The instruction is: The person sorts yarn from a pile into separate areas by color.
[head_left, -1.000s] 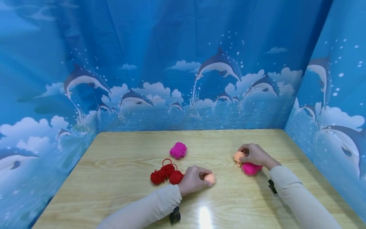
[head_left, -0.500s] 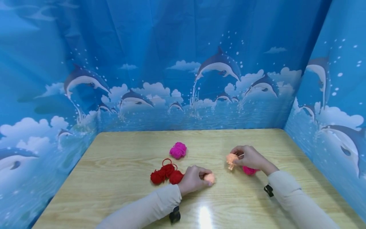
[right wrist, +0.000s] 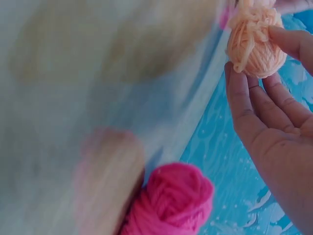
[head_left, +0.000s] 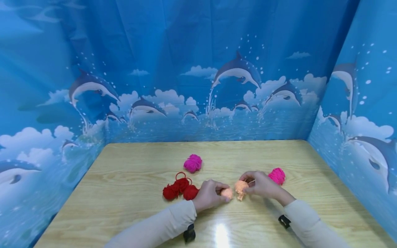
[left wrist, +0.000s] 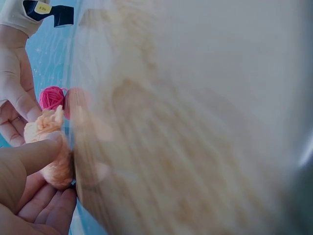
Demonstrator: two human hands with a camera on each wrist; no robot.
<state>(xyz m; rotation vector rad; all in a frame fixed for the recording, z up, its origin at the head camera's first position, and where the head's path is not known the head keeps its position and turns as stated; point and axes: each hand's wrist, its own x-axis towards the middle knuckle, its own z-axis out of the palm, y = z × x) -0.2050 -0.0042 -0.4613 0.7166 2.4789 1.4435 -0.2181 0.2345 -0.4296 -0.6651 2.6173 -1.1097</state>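
Peach yarn: a left ball (head_left: 227, 193), smooth and round, and a right ball (head_left: 240, 187), with a loose crumpled tuft at its lower side.
Place: near the middle of the counter (head_left: 139, 162), just beside each other, a thin gap between them in the head view.
Left hand (head_left: 208, 195): pinches the left ball between thumb and fingers.
Right hand (head_left: 263, 185): grips the right ball with thumb and fingertips.
Count: two peach balls, one magenta ball (head_left: 193, 163), one pink ball (head_left: 277, 176), and what look like three red balls (head_left: 182, 185) in one clump.
Red strand: stands in loops at the clump's far side.
Head view only: the red balls and the dolphins (head_left: 238, 71) on the curtain (head_left: 173, 34).
Left wrist view: the pink ball's reflection in the glossy counter.
Right wrist view: the right ball's windings, a knotted strand across them, fingertips beneath; the pink ball's coils close up.
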